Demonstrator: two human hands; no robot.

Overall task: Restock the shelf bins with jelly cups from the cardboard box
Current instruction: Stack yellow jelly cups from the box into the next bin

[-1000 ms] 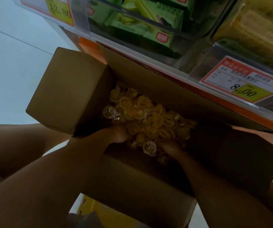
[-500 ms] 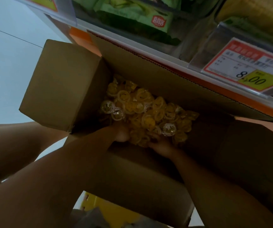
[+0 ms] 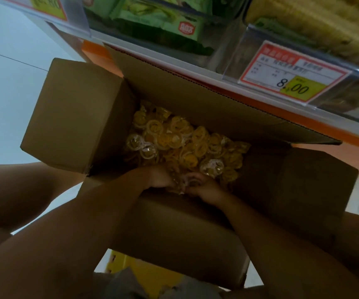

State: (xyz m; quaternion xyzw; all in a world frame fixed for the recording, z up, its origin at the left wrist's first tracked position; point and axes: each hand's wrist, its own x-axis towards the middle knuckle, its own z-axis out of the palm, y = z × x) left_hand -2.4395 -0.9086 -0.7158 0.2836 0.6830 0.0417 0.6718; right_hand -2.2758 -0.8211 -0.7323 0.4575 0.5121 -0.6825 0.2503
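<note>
An open cardboard box (image 3: 174, 229) sits on the floor below a shelf, its flaps spread out. A heap of yellow jelly cups (image 3: 180, 141) fills its bottom. Both my hands reach in at the near wall. My left hand (image 3: 160, 176) and my right hand (image 3: 203, 186) are pressed close together, fingers curled around a cluster of jelly cups between them. The fingertips are partly buried in the cups.
The shelf edge (image 3: 228, 83) with an orange strip runs above the box. Price tags read 8.00 (image 3: 293, 72) and another at the top left. Green snack packs (image 3: 159, 20) fill the bin above. A yellow object (image 3: 144, 270) lies under the box's near flap. My knee (image 3: 18, 190) is at the left.
My two hands have drawn together at the near side of the box, scooping up cups between them. The view has shifted slightly downward.
</note>
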